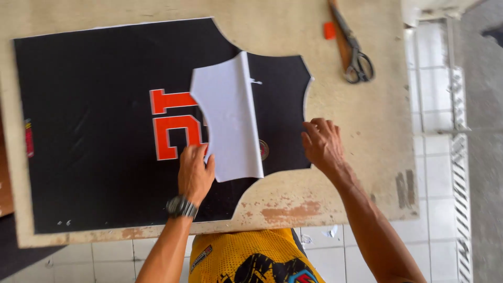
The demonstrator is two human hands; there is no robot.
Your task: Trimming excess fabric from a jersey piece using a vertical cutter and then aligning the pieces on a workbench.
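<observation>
While left hand point(195, 175) pins black fabric point(94, 131), right hand point(320, 144) presses its curved edge — white underside folded up.

Single head view, looking steeply down, close over table point(367, 131)

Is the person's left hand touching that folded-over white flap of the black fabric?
Touching. The head view shows the left hand pressed flat on the black fabric, its fingertips against the white flap's lower edge.
</observation>
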